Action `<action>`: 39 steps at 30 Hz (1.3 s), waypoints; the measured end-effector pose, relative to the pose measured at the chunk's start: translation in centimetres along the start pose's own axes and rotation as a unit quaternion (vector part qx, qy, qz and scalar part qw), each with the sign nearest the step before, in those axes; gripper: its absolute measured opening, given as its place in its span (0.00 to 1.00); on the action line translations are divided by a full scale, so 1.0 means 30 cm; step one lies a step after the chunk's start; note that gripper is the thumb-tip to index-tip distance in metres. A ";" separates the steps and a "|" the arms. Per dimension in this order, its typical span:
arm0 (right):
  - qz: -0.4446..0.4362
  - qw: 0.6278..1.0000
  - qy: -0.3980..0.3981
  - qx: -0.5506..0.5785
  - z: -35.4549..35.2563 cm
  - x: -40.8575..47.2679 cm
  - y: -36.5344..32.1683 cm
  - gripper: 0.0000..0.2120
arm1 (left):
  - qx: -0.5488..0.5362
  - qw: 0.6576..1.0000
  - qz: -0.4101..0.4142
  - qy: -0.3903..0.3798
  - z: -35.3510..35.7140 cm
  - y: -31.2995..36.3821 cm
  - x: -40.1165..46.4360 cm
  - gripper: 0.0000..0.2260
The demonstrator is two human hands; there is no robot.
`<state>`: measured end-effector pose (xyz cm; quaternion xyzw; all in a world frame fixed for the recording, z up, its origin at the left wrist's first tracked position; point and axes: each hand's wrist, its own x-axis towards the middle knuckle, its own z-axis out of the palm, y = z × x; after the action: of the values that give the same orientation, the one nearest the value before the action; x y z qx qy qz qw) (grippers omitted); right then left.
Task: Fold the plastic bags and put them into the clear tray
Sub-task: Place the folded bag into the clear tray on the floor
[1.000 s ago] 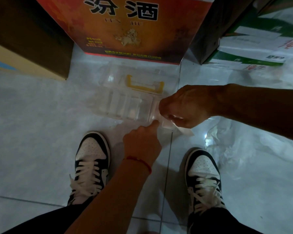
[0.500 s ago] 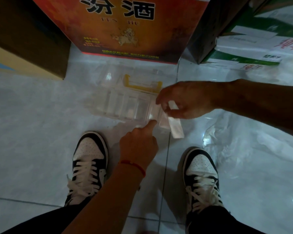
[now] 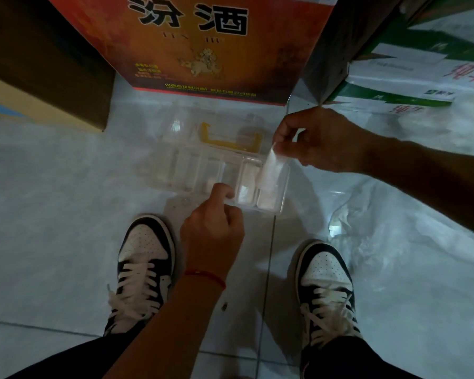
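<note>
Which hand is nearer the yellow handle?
Right. The right hand hovers just beside the yellow handle, pinching a folded bag; the left hand holds the tray edge below.

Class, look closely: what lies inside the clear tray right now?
In the clear tray, the right-end slots hold white folded bags; the right hand pinches another folded bag into the last slot. The left hand covers part of the near rim. Other slots look dim, unclear.

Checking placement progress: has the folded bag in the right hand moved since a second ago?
Yes. The folded bag has moved from the floor tile seam beside the clear tray up into its rightmost slot, pinched by the right hand.
</note>
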<state>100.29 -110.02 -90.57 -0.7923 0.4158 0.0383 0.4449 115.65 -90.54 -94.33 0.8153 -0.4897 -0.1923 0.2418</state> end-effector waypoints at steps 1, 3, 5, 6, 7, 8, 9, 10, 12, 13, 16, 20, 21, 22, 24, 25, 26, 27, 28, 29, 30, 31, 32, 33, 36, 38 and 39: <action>-0.014 1.000 0.006 -0.015 0.020 0.009 -0.006 0.02 | -0.007 1.000 -0.002 0.007 -0.003 -0.001 0.004 0.08; -0.032 0.999 0.010 -0.037 0.060 0.029 -0.020 0.02 | -0.011 1.000 -0.019 0.015 -0.005 -0.001 0.013 0.08; -0.042 0.997 0.010 -0.070 0.099 0.051 -0.028 0.02 | -0.017 0.999 -0.032 0.014 -0.002 0.003 0.020 0.07; -0.043 0.996 0.009 -0.083 0.120 0.062 -0.031 0.03 | -0.022 0.999 -0.034 0.013 0.000 0.004 0.022 0.06; -0.042 0.995 0.008 -0.095 0.140 0.072 -0.032 0.05 | -0.028 0.999 -0.034 0.014 0.001 0.005 0.022 0.06; -0.041 0.994 0.008 -0.106 0.158 0.079 -0.031 0.06 | -0.035 0.999 -0.029 0.016 0.002 0.006 0.023 0.06; -0.040 0.992 0.011 -0.117 0.175 0.085 -0.029 0.07 | -0.039 0.999 -0.018 0.020 0.003 0.005 0.023 0.06; -0.039 0.991 0.018 -0.125 0.188 0.088 -0.027 0.07 | -0.039 0.999 -0.002 0.026 0.006 0.002 0.021 0.07; -0.033 0.990 0.031 -0.132 0.202 0.084 -0.023 0.07 | -0.028 0.998 0.037 0.031 0.016 -0.005 0.014 0.08; -0.033 0.989 0.036 -0.138 0.207 0.079 -0.022 0.07 | -0.020 0.998 0.056 0.028 0.022 -0.010 0.010 0.09; -0.049 0.981 0.065 -0.176 0.220 0.060 -0.025 0.06 | 0.018 0.995 0.099 0.005 0.038 -0.031 -0.004 0.13; -0.054 0.963 0.100 -0.244 0.252 0.040 -0.040 0.10 | 0.062 0.991 0.110 -0.040 0.046 -0.048 -0.018 0.14; -0.056 0.960 0.113 -0.251 0.257 0.037 -0.040 0.10 | 0.066 0.990 0.113 -0.046 0.046 -0.049 -0.019 0.14; -0.059 0.956 0.129 -0.256 0.260 0.035 -0.038 0.10 | 0.073 0.989 0.116 -0.051 0.046 -0.049 -0.019 0.14; -0.059 0.951 0.147 -0.267 0.263 0.033 -0.032 0.09 | 0.092 0.987 0.123 -0.056 0.048 -0.049 -0.018 0.14; -0.060 0.948 0.152 -0.272 0.266 0.033 -0.028 0.08 | 0.102 0.985 0.124 -0.056 0.048 -0.048 -0.017 0.15; -0.065 0.947 0.160 -0.272 0.269 0.032 -0.022 0.07 | 0.114 0.984 0.125 -0.057 0.048 -0.048 -0.018 0.16; -0.070 0.945 0.174 -0.268 0.271 0.029 -0.018 0.07 | 0.126 0.982 0.127 -0.057 0.048 -0.048 -0.019 0.16; -0.076 0.943 0.188 -0.265 0.273 0.021 -0.013 0.06 | 0.135 0.981 0.128 -0.057 0.048 -0.049 -0.020 0.16; -0.084 0.939 0.198 -0.269 0.275 0.010 -0.005 0.07 | 0.140 0.980 0.129 -0.057 0.048 -0.049 -0.021 0.16; -0.096 0.934 0.201 -0.278 0.276 -0.003 0.002 0.10 | 0.143 0.980 0.129 -0.057 0.047 -0.049 -0.021 0.16; -0.110 0.931 0.194 -0.289 0.275 -0.017 0.009 0.13 | 0.145 0.979 0.129 -0.059 0.046 -0.048 -0.021 0.16; -0.123 0.928 0.180 -0.301 0.272 -0.029 0.015 0.16 | 0.150 0.978 0.128 -0.062 0.045 -0.045 -0.020 0.15; -0.133 0.926 0.160 -0.316 0.270 -0.037 0.024 0.17 | 0.159 0.977 0.126 -0.066 0.044 -0.041 -0.020 0.15; -0.127 0.910 0.097 -0.382 0.265 -0.045 0.047 0.21 | 0.205 0.969 0.115 -0.070 0.037 -0.026 -0.020 0.14; -0.115 0.906 0.068 -0.401 0.268 -0.041 0.054 0.24 | 0.243 0.961 0.113 -0.064 0.031 -0.019 -0.018 0.13; -0.112 0.906 0.059 -0.403 0.270 -0.038 0.055 0.26 | 0.255 0.959 0.112 -0.061 0.031 -0.017 -0.018 0.12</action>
<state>100.90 -103.76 -96.06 -0.9463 0.2987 0.1058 0.0640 115.25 -90.05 -95.32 0.7767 -0.6243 -0.0825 0.0156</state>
